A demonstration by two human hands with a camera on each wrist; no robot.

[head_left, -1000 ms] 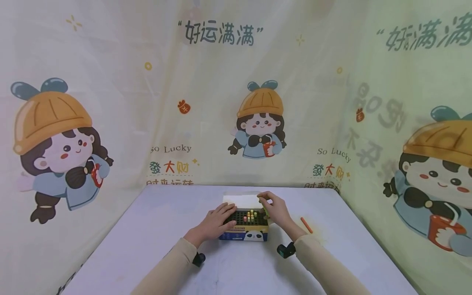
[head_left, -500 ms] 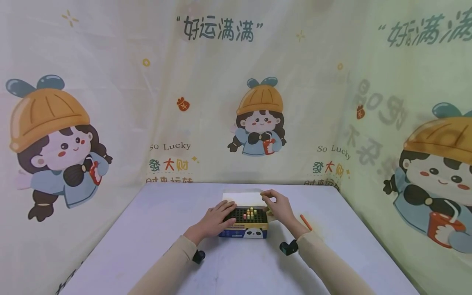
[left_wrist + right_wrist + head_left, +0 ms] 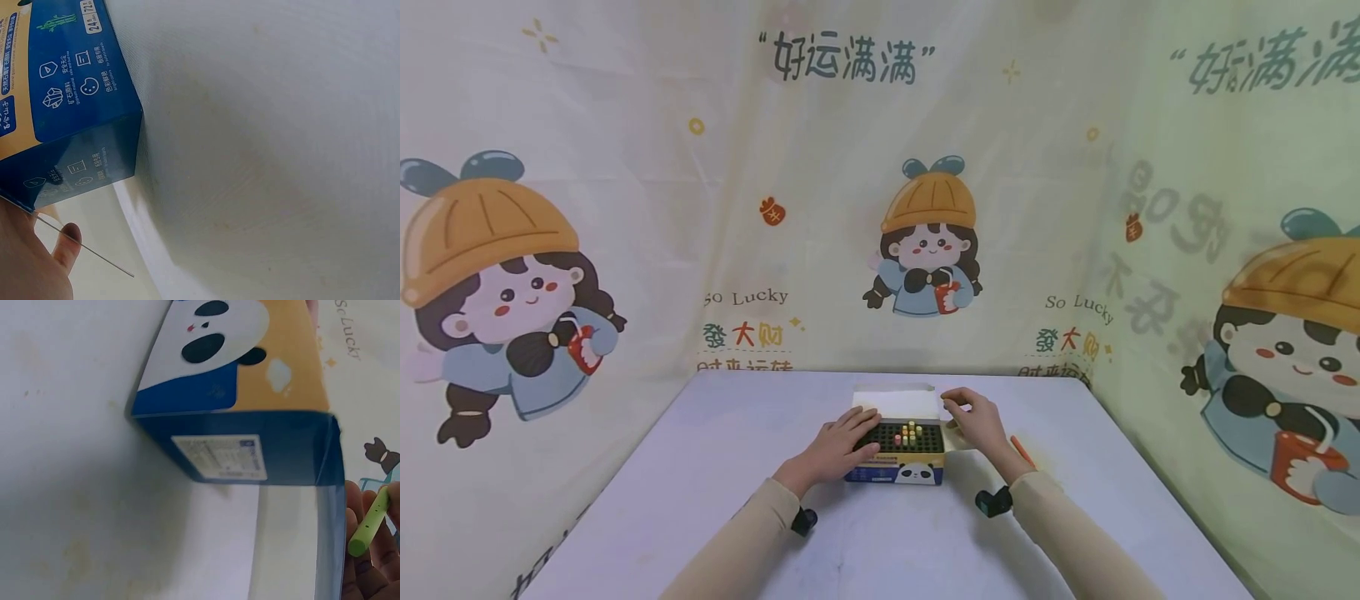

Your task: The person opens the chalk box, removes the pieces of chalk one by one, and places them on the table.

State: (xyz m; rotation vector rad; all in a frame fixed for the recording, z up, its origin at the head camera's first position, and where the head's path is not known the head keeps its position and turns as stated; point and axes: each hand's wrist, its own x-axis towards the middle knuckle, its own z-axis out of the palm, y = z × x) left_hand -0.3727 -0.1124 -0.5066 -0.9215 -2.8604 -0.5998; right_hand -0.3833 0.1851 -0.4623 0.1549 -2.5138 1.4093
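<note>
A blue and yellow chalk box [image 3: 871, 473] with a panda on its front stands on the table, its white lid [image 3: 895, 404] raised at the back. Several coloured chalks [image 3: 912, 437] stand upright in the black grid [image 3: 927, 445] inside. My left hand [image 3: 835, 443] rests over the grid's left side with its fingers extended. Just right of the box, my right hand [image 3: 979, 423] pinches a light green chalk [image 3: 370, 524], clearest in the right wrist view, beside the folded-out side flap [image 3: 331, 550].
An orange chalk [image 3: 1022, 451] lies on the white table [image 3: 865, 550] right of the box, partly behind my right wrist. A printed cloth [image 3: 820, 167] hangs close behind and beside the table.
My right hand has moved a little to the right, away from the box's right edge, still holding the green chalk. The left hand stays on the box.
</note>
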